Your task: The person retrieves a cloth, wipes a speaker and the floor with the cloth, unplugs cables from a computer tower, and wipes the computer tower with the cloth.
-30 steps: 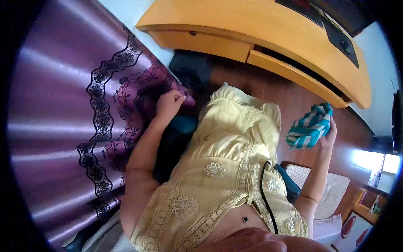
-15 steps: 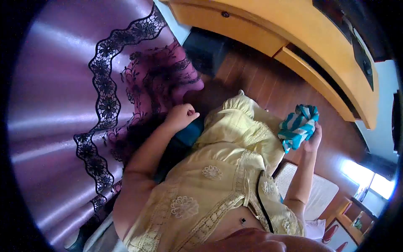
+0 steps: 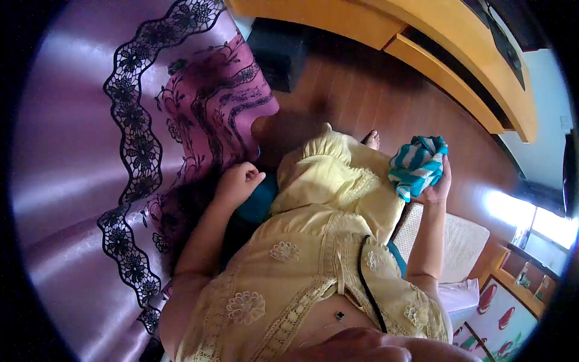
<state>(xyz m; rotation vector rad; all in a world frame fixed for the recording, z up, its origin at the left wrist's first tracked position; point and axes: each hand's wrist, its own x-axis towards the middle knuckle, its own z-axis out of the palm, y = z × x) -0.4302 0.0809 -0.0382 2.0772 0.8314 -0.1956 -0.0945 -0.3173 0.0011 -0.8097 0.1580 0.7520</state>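
In my right hand (image 3: 439, 186) is a bunched teal and white striped cloth (image 3: 417, 166), held out beside my lap with the fingers mostly hidden behind it. My left hand (image 3: 238, 186) rests near the edge of a purple satin cover, its fingers curled in loosely and nothing visible in them. Below that hand shows a dark teal surface (image 3: 256, 205). A pale yellow dress (image 3: 325, 175) with lace and white flower patches covers my body and lap. Past its hem, a bare foot (image 3: 373, 140) stands on the floor.
The purple satin cover (image 3: 72, 151) with black lace trim fills the left side. Ahead are a brown wood floor (image 3: 338, 84), a dark box (image 3: 277, 54) and a curved wooden cabinet (image 3: 338, 18) with a gap along its front. A light woven pad (image 3: 443, 241) lies at right.
The view has shifted, so the cabinet and cloth sit higher in it. The foot now shows past the dress. My right hand still holds the cloth, and the left stays curled.
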